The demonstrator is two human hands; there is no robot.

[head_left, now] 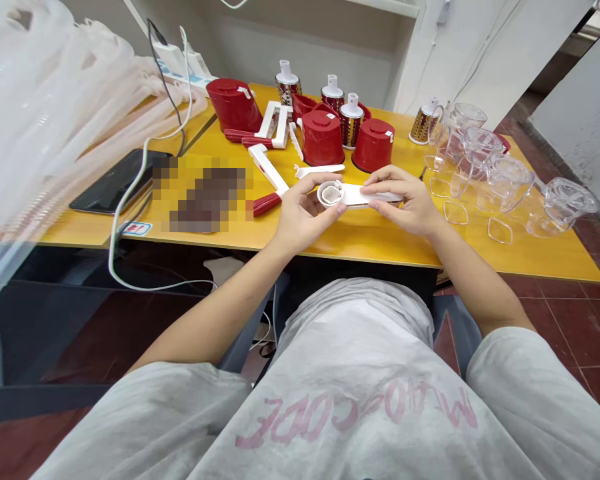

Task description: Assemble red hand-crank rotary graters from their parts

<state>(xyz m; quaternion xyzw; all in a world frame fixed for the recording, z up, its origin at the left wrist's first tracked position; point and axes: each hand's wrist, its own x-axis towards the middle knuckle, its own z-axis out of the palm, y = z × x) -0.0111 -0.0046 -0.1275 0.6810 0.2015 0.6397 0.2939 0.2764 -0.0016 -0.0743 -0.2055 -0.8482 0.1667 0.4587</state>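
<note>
Above the near edge of the yellow table, my two hands hold a white plastic crank handle [353,195] level. Its round, hollow end with a scalloped inner ring faces up. The fingers and thumb of my left hand [303,210] close around that round end. My right hand [405,199] pinches the flat arm at the other end, whose tip is partly hidden by the fingers. A loose white plastic piece [320,171] lies just beyond my hands. To their left rests a white crank handle with a red grip [267,200].
Red bases [323,137] and metal grater drums with white necks [352,123] stand at the back. Several clear plastic housings [510,175] sit at the right. A black tablet [120,180], a white cable [130,190] and clear bagged plastic [55,100] are at the left.
</note>
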